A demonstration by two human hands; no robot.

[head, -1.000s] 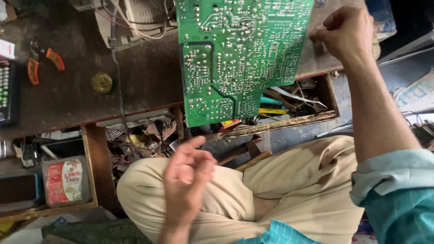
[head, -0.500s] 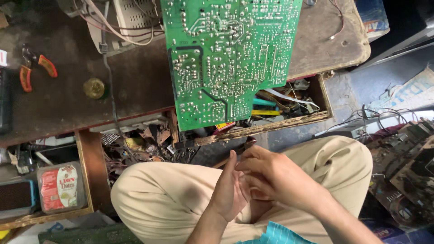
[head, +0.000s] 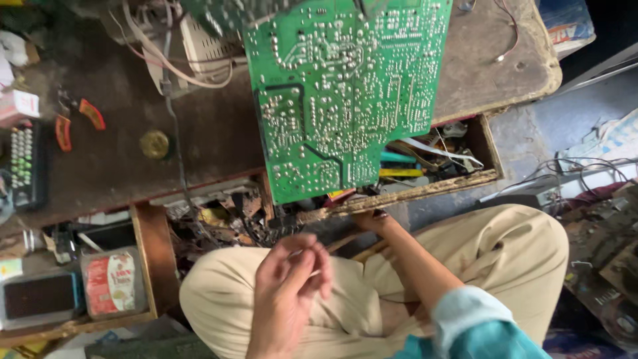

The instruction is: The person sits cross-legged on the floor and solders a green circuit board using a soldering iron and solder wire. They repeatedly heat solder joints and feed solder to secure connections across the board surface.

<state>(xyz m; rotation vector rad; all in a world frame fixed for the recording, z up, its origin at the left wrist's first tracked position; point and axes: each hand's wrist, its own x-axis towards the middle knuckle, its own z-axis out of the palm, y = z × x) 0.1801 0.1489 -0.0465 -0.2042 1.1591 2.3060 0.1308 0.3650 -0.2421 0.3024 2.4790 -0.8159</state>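
1. Two bare hands are in view, both down at the person's lap, below the front edge of the wooden table (head: 199,146).
2. Left hand (head: 289,282): it hovers above the left thigh, palm turned up towards the head, fingers (head: 312,266) curled in with the tips pinched together. Something small and pale may sit between thumb and forefinger, but it is too tiny and blurred for me to say whether they grip anything.
3. Right hand (head: 373,219): it reaches forward and down to the splintered front lip of the open drawer (head: 425,189). Only the knuckles and a dark thumbnail show; the fingers go under the wood, so I cannot tell whether they are open or closed.
4. Green circuit board (head: 345,93): it lies solder side up on the table, its near corner jutting out over the drawer. From the left fingers it is straight ahead and above; from the right fingers it is just above and a little to their left. Its long axis runs away from the person, towards the far side of the table.
5. Which hand is nearer: the right one, close beneath the board's overhanging corner. The left hand is well apart from it, back over the lap.
6. Around them: loose wires, yellow and teal-handled tools in the drawer beyond the right fingers; red-handled pliers (head: 76,119), a small brass-coloured tin (head: 155,143) and a remote control (head: 23,166) far off to the left fingers' left, on the table.
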